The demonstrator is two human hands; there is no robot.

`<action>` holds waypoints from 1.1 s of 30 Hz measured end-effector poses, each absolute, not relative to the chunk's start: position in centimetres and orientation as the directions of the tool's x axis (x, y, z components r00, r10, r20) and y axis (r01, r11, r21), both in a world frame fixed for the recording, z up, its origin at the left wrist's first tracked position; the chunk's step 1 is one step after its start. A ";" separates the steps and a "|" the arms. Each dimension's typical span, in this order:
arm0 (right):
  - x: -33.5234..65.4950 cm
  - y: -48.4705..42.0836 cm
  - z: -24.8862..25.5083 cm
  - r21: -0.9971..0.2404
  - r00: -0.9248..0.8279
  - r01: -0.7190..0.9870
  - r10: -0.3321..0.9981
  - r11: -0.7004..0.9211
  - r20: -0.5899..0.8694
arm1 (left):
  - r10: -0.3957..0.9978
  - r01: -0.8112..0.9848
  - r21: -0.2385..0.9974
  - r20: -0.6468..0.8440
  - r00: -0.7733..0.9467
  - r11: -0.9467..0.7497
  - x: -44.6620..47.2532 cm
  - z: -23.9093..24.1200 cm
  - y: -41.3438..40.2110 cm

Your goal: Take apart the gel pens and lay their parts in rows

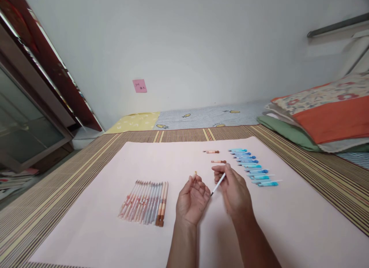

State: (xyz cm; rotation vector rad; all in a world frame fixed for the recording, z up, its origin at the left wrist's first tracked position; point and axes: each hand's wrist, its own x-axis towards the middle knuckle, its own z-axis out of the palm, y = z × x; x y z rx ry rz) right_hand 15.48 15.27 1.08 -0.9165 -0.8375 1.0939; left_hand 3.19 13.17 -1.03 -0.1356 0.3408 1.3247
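My left hand [192, 202] is turned palm up, with thumb and forefinger pinching a small pale piece with a yellowish end [195, 172]; its exact kind is too small to tell. In my right hand [235, 187], a white pen refill [218, 184] slants down, its dark tip close to the left hand's fingers. Just beyond the right hand lies a peach-and-brown pen barrel [218, 161]. Farther back is a similar barrel [212, 151] with a dark tip beside it. Both hands are above a pale pink sheet [95, 206].
Assembled pens [144, 202] lie side by side in a row at left, the two rightmost peach and brown. Several blue pen parts with refills [255, 167] form a column at right. Folded bedding [331, 118] is piled at the right edge. A striped mat [46, 179] lies under the sheet.
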 end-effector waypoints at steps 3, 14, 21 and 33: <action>15.9 15.5 0.8 -0.903 0.236 -0.407 0.971 0.136 0.040 | 0.924 -0.958 0.172 -0.349 0.158 0.228 3.4 -1.2 13.2; 14.3 16.0 -1.2 -0.866 0.037 -0.499 0.997 -0.041 -0.068 | 0.941 -0.890 0.449 -0.329 -0.080 0.082 4.3 -1.6 13.4; 14.1 15.6 -0.7 -0.859 -0.030 -0.508 0.998 -0.061 -0.054 | 0.960 -0.860 0.510 -0.237 -0.145 -0.004 4.4 -2.0 13.6; 14.6 15.6 0.4 -0.967 0.011 -0.247 0.998 0.063 0.062 | 0.932 -0.918 0.351 -0.360 0.049 0.184 3.6 -1.2 13.6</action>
